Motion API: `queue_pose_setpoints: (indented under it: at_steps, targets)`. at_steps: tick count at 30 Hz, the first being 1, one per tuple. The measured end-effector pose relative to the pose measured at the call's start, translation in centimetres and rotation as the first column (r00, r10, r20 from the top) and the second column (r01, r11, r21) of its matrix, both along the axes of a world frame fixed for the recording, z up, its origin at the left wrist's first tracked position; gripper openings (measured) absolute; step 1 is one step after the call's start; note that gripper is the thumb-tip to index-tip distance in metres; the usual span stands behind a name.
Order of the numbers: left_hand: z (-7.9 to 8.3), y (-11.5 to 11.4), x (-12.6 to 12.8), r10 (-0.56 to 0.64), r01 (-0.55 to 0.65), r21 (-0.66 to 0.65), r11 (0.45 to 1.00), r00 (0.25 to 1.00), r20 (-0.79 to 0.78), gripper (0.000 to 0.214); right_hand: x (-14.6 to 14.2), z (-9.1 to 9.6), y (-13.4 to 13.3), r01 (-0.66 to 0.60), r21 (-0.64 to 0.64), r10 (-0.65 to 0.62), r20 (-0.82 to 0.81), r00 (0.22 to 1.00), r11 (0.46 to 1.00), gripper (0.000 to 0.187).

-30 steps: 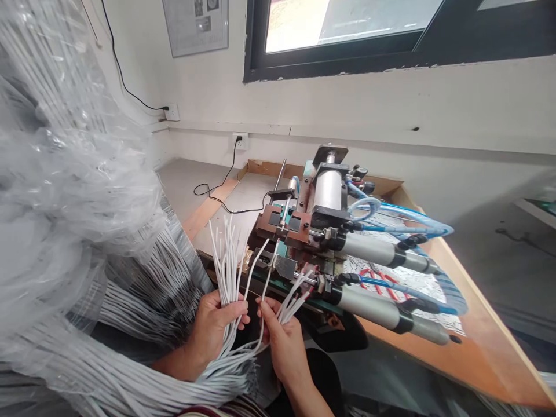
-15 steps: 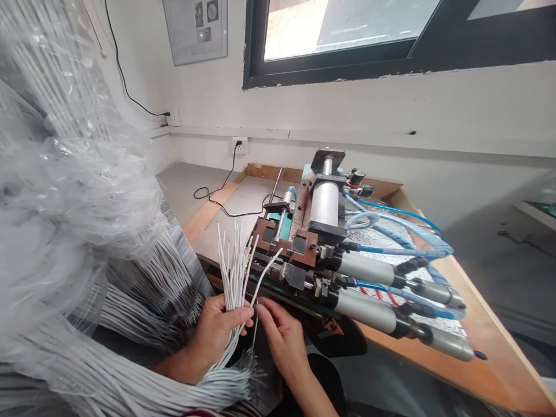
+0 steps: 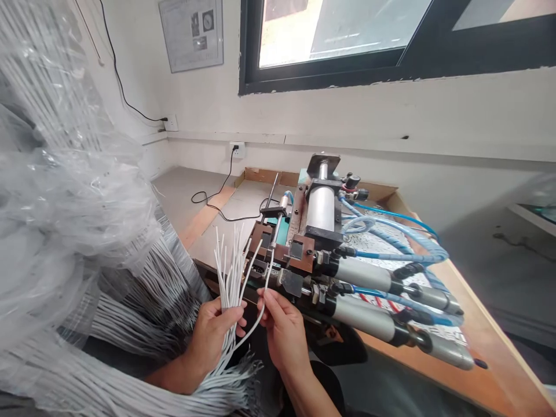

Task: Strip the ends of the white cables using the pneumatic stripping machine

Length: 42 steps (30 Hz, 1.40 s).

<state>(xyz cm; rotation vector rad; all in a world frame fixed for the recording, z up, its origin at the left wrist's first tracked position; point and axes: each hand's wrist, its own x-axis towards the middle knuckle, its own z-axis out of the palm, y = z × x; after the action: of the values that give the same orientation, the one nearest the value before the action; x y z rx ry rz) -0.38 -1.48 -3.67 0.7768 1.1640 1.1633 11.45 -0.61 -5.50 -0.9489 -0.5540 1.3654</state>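
Note:
My left hand (image 3: 212, 339) is closed around a bunch of thin white wires (image 3: 230, 272) that fan upward from my fist. My right hand (image 3: 282, 327) pinches a single white wire (image 3: 266, 284) between thumb and fingers, its tip pointing up toward the front jaws of the pneumatic wire machine (image 3: 313, 243). The two hands are close together, just in front of the machine's lower edge. More white wire ends (image 3: 234, 376) hang below my left hand.
A large heap of white wires in clear plastic (image 3: 73, 231) fills the left side. The machine, with metal cylinders (image 3: 382, 318) and blue air hoses (image 3: 391, 231), stands on a wooden bench (image 3: 486, 347). A black power cord (image 3: 217, 197) runs to a wall socket.
The loose wires my right hand held a second ago are gone; it now pinches one wire and has lifted it toward the machine. My left hand kept its bunch.

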Motion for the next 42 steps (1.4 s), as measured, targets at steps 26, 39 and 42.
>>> queue_pose_setpoints:
  at_steps: [26, 39, 42]
  targets:
    - [0.5, -0.3, 0.1, 0.046, -0.041, -0.059, 0.997, 0.995, 0.087, 0.018, -0.7, 0.9, -0.9, 0.004, -0.096, -0.009, -0.051, 0.999, 0.995, 0.026]
    - [0.9, -0.2, 0.4, 0.022, -0.017, -0.049, 0.999, 0.995, 0.098, 0.017, -0.9, 1.6, 0.0, -0.141, -0.109, 0.105, -0.283, 0.953, 0.984, 0.025]
    - [0.9, -0.3, 0.4, -0.024, 0.025, -0.008, 1.000, 0.993, 0.116, 0.014, -1.2, 1.8, -0.2, -0.242, -0.101, 0.215, -0.227, 0.950, 0.965, 0.029]
